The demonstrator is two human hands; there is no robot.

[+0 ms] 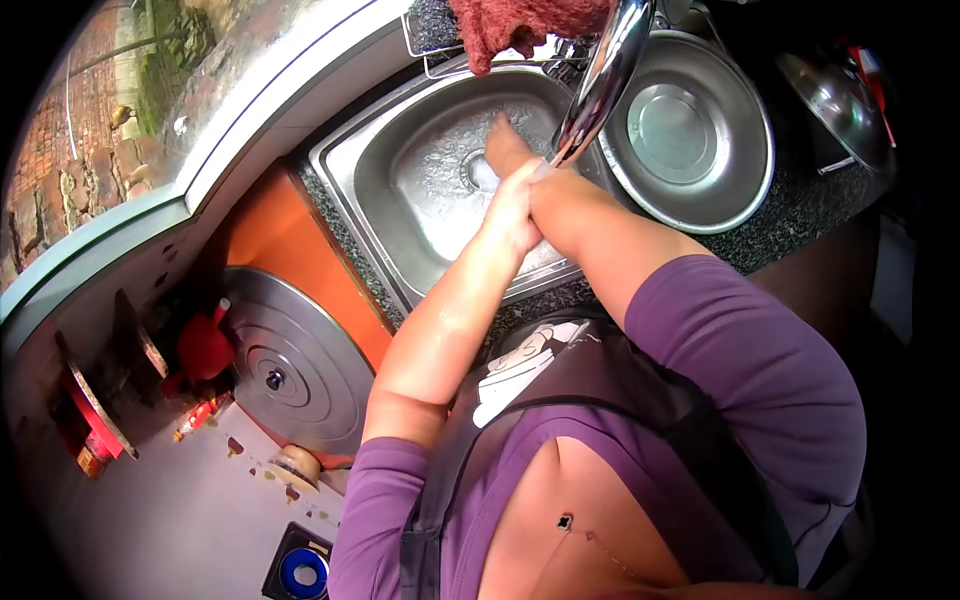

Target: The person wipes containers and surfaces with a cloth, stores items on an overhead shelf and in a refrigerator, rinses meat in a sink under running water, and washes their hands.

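My left hand (515, 207) is closed around my right wrist, just under the mouth of the chrome faucet (600, 85). Water runs from the faucet onto that spot. My right hand (507, 145) reaches past it over the steel sink (375, 190), seen edge-on with its fingers stretched out and nothing visible in it. Below the hands, water splashes and spreads over the sink floor around the drain (480, 172). Wet sheen shows on my left forearm.
Right of the sink stands a large metal basin (755, 150), with a metal lid (835, 100) beyond it. A reddish cloth (520, 25) hangs on a wire rack behind the faucet. At left are a big round pot lid (320, 345) and a window ledge (200, 185).
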